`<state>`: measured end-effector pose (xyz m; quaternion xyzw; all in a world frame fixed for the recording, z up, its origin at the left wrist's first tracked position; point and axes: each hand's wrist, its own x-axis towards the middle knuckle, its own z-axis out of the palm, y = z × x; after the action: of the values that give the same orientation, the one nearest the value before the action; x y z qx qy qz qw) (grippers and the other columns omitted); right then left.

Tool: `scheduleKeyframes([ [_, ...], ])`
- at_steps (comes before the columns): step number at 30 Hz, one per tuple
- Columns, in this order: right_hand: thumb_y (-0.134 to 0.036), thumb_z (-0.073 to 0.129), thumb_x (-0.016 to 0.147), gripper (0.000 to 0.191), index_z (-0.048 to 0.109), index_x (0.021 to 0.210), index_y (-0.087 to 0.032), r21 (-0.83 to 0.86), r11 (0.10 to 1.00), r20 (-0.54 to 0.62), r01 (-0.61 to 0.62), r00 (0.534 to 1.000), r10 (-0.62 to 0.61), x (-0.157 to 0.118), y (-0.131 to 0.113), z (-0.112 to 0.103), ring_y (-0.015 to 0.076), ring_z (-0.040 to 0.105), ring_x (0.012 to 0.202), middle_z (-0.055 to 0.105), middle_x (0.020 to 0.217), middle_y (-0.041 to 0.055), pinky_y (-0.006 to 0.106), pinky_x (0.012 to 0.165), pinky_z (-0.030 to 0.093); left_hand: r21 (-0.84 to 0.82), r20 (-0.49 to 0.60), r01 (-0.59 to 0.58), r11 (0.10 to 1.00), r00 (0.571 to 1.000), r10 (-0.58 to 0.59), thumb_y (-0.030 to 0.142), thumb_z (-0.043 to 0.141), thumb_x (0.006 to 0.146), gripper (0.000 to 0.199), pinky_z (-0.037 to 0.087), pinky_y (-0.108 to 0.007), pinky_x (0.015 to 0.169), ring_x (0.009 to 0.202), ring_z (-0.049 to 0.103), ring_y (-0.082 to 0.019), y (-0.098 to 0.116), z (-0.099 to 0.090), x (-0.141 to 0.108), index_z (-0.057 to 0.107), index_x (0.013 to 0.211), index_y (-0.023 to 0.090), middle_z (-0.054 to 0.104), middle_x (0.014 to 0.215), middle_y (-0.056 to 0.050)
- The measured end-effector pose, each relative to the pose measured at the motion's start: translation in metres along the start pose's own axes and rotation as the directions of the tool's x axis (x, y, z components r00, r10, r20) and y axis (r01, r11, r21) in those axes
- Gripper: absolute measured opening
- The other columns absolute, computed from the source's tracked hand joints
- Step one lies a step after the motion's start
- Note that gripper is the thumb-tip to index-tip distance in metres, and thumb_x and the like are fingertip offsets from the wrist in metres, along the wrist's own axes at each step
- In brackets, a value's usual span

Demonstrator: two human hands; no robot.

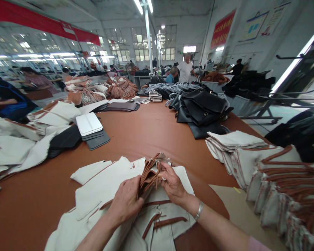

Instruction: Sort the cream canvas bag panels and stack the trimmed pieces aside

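There is a single view, from a camera worn on the person's head, looking forward and down along a long brown desk (146, 132). It sits close above the near edge, so the left hand (125, 202) and right hand (172, 184) fill the lower middle, with both forearms entering from the bottom. The wide lens bends the edges and takes in the hall beyond, up to the ceiling lights (143, 5). Far workers (184, 69) appear small and probably too blurred to read.
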<state>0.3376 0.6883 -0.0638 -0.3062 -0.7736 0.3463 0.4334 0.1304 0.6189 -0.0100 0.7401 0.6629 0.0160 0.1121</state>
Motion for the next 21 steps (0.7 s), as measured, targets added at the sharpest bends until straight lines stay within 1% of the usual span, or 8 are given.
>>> scheduleKeyframes([
  [2, -0.02, 0.056, 0.091, 0.016, 0.067, 0.103, -0.023, -0.022, 0.999, 0.035, 0.032, 0.999, -0.031, 0.009, 0.003, -0.009, 0.023, 0.042, 0.134, 0.044, 0.144, 0.0084, 0.041, 0.112, 0.036, -0.012, -0.022, 0.082, 0.997, 0.996, -0.082, 0.029, 0.054, 0.079, 0.026, 0.039, -0.039, 0.095, 0.105, 0.06, -0.028, 0.011, 0.004, 0.005, 0.048, 0.104, 0.024, 0.066, 0.107, -0.008],
  [4, -0.025, 0.053, 0.095, 0.016, 0.065, 0.104, -0.021, -0.153, 0.988, 0.057, 0.014, 0.998, -0.006, 0.013, 0.01, -0.022, 0.0219, 0.044, 0.132, 0.047, 0.141, 0.0092, 0.039, 0.111, 0.038, -0.01, -0.025, 0.185, 0.983, 0.982, -0.185, 0.036, 0.042, 0.089, 0.016, 0.043, -0.037, 0.08, 0.093, 0.064, -0.028, 0.014, 0.006, 0.014, 0.049, 0.095, 0.024, 0.068, 0.095, -0.008],
  [8, -0.03, 0.047, 0.099, 0.034, 0.051, 0.129, -0.016, -0.487, 0.865, 0.026, -0.122, 0.988, 0.155, -0.009, 0.034, -0.039, 0.025, 0.048, 0.125, 0.053, 0.132, 0.0171, 0.044, 0.106, 0.041, -0.034, -0.029, 0.293, 0.955, 0.955, -0.294, 0.048, 0.034, 0.094, 0.028, 0.035, -0.03, 0.059, 0.081, 0.067, -0.028, 0.0, -0.008, 0.039, 0.05, 0.098, 0.026, 0.071, 0.09, -0.006],
  [11, -0.037, 0.081, 0.074, 0.066, 0.053, 0.13, -0.019, -0.536, 0.844, 0.274, 0.012, 0.948, 0.16, -0.047, 0.052, -0.032, 0.0306, 0.054, 0.116, 0.06, 0.124, 0.0135, 0.044, 0.098, 0.049, -0.031, -0.062, 0.295, 0.955, 0.953, -0.296, 0.05, 0.038, 0.092, 0.028, 0.031, -0.029, 0.058, 0.082, 0.066, -0.027, -0.009, -0.032, 0.058, 0.054, 0.096, 0.027, 0.071, 0.091, -0.006],
  [13, -0.037, 0.089, 0.062, 0.078, 0.054, 0.129, -0.018, -0.568, 0.816, 0.404, 0.108, 0.9, 0.162, -0.068, 0.06, -0.022, 0.0363, 0.052, 0.119, 0.058, 0.129, 0.0145, 0.049, 0.097, 0.049, -0.028, -0.08, 0.285, 0.958, 0.955, -0.287, 0.049, 0.039, 0.091, 0.028, 0.031, -0.029, 0.059, 0.081, 0.064, -0.026, -0.009, -0.049, 0.069, 0.055, 0.094, 0.027, 0.07, 0.089, -0.006],
  [15, -0.029, 0.08, 0.075, 0.063, 0.053, 0.129, -0.012, -0.615, 0.77, 0.46, 0.171, 0.87, 0.174, -0.078, 0.063, -0.012, 0.04, 0.048, 0.123, 0.054, 0.133, 0.0199, 0.054, 0.096, 0.047, -0.028, -0.091, 0.278, 0.96, 0.956, -0.279, 0.052, 0.039, 0.09, 0.032, 0.032, -0.029, 0.06, 0.082, 0.064, -0.026, -0.005, -0.066, 0.078, 0.057, 0.094, 0.026, 0.07, 0.091, -0.007],
  [17, -0.014, 0.06, 0.087, 0.037, 0.055, 0.123, -0.008, -0.646, 0.726, 0.505, 0.235, 0.845, 0.176, -0.075, 0.06, -0.009, 0.0367, 0.053, 0.117, 0.058, 0.123, 0.0224, 0.05, 0.09, 0.049, -0.03, -0.09, 0.27, 0.962, 0.958, -0.272, 0.055, 0.041, 0.088, 0.036, 0.032, -0.029, 0.06, 0.086, 0.064, -0.027, 0.002, -0.08, 0.087, 0.058, 0.097, 0.025, 0.07, 0.096, -0.008],
  [21, -0.004, 0.048, 0.087, 0.017, 0.062, 0.092, -0.012, -0.644, 0.672, 0.594, 0.365, 0.792, 0.139, -0.043, 0.031, -0.03, 0.0267, 0.061, 0.084, 0.064, 0.087, 0.012, 0.039, 0.07, 0.05, -0.049, -0.04, 0.212, 0.976, 0.976, -0.214, 0.05, 0.049, 0.084, 0.031, 0.032, -0.029, 0.06, 0.084, 0.064, -0.028, 0.017, -0.096, 0.1, 0.06, 0.095, 0.023, 0.07, 0.092, -0.009],
])
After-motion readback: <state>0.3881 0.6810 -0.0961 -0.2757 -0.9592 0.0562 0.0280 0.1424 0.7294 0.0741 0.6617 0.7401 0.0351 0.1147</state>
